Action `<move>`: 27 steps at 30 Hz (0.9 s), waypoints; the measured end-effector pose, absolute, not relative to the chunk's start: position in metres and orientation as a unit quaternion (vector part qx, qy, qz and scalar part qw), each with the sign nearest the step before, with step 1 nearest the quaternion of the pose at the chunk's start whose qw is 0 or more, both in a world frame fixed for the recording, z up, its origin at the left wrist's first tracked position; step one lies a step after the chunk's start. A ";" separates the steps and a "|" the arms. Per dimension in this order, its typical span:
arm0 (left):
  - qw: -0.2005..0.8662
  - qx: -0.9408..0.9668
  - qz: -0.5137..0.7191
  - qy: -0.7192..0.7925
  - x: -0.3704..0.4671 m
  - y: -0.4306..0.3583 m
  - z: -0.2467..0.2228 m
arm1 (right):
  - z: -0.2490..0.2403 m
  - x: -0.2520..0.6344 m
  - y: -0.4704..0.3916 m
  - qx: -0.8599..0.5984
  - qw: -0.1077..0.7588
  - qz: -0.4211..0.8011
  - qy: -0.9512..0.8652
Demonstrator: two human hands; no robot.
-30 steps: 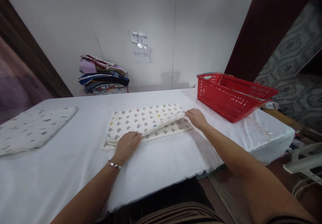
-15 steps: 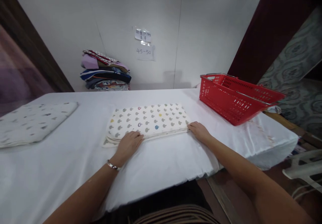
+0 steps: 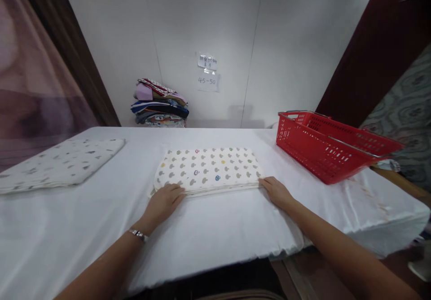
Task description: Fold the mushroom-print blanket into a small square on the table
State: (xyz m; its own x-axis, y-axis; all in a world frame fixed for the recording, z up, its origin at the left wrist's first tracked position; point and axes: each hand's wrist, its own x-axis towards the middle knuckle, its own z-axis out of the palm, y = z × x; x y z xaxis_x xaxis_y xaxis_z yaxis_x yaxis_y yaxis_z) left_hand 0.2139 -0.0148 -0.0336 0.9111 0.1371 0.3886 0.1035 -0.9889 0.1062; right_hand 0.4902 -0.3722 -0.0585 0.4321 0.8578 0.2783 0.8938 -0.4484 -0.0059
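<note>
A white cloth with grey mushroom prints (image 3: 208, 167) lies folded in a long rectangle on the white-covered table (image 3: 215, 228). My left hand (image 3: 165, 201) rests at its near left corner, fingers bent over the edge and pressed together. At the near right corner, my right hand (image 3: 274, 190) has its fingertips closed on the folded edge. Several layers show along the near side.
Another folded patterned cloth (image 3: 67, 163) lies at the left. A red basket (image 3: 330, 145) stands at the right. Against the back wall is a stack of folded fabrics (image 3: 160, 104), with paper signs (image 3: 208, 81) beside it on the wall.
My left hand has slid left along the cloth's near edge to its corner. My right hand stays at the right corner. The whole view has shifted slightly.
</note>
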 end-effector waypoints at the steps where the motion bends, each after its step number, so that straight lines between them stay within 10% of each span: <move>1: 0.049 0.976 0.203 0.061 0.218 -0.018 -0.031 | -0.057 0.489 -0.371 -0.846 0.081 -0.117 -0.514; 18: 0.133 0.970 0.144 -0.145 0.364 -0.161 -0.071 | -0.039 0.519 -0.351 -0.850 0.279 -0.053 -0.443; 27: 0.176 0.969 0.116 -0.129 0.360 -0.161 -0.062 | -0.033 0.608 -0.246 -0.942 0.220 -0.011 -0.255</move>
